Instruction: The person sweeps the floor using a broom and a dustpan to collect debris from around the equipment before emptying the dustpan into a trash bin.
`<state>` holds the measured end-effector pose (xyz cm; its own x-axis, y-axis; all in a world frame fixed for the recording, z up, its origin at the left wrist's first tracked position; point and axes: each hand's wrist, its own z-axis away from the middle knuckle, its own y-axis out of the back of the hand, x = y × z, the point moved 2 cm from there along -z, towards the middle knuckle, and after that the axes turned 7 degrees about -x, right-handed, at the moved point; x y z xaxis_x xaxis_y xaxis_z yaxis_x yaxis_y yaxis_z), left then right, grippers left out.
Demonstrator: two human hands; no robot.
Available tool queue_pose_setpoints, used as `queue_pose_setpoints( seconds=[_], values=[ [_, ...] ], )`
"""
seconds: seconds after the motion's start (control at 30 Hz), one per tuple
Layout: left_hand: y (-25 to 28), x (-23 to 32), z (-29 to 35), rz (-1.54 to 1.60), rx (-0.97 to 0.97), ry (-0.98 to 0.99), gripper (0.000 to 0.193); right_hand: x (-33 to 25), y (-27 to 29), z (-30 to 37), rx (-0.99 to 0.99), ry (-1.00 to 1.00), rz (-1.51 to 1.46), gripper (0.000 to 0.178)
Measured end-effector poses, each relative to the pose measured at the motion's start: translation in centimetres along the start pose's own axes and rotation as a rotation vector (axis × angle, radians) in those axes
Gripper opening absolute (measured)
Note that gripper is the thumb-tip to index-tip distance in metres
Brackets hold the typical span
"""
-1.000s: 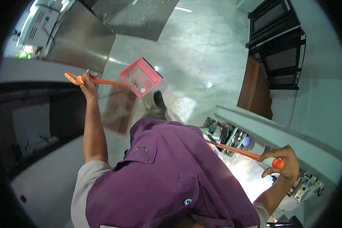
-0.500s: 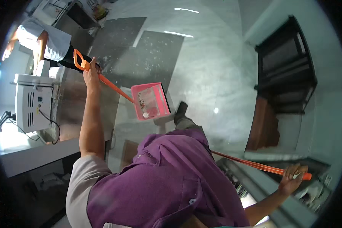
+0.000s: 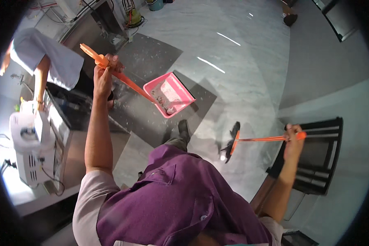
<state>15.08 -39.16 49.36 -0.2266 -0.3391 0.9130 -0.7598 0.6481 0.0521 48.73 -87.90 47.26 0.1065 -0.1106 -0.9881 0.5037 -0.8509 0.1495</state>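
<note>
My left hand (image 3: 104, 76) is closed round the orange handle of a long-handled dustpan (image 3: 148, 87), just below the loop at its top. The pink pan hangs over the grey mat with its dark lip facing away to the right, and some whitish debris lies inside it. Out to the right, my right hand (image 3: 291, 137) grips a broom (image 3: 260, 140) near the orange end of its handle. That broom's black bristles spread beside an orange head over the pale floor, right of my foot. Whether they touch the floor I cannot tell.
At the left a person in a white shirt (image 3: 49, 57) stands at a counter, by a white machine (image 3: 30, 141) with cables. Grey mats (image 3: 147, 55) with white specks lie ahead. A black slatted rack (image 3: 319, 153) stands against the right wall; a green-yellow canister (image 3: 133, 17) stands far off.
My view has turned and moved forward over the mats. The right hand has swung the broom from beside my body out in front, bringing its head into view. The dustpan has tilted.
</note>
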Motion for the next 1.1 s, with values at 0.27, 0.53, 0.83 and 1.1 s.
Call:
queue_pose_setpoints(
  seconds=[0.27, 0.53, 0.83, 1.1],
  values=[
    [0.0, -6.2, -26.3, 0.224, 0.237, -0.101, 0.016, 16.3, -2.8, -12.4, 0.415, 0.07, 0.03, 0.026],
    [2.1, -13.5, -47.5, 0.191, 0.353, -0.031, 0.025, 15.9, -7.9, -34.8, 0.535, -0.116, 0.105, 0.032],
    [7.7, -23.3, -66.3, 0.22, 0.437, -0.145, 0.014, 8.3, -29.2, -76.2, -0.005, -0.078, 0.126, 0.029],
    [13.6, -34.1, -87.5, 0.212, 0.612, -0.109, 0.014, 16.3, -45.5, -93.7, -0.197, -0.134, 0.415, 0.03]
  ],
)
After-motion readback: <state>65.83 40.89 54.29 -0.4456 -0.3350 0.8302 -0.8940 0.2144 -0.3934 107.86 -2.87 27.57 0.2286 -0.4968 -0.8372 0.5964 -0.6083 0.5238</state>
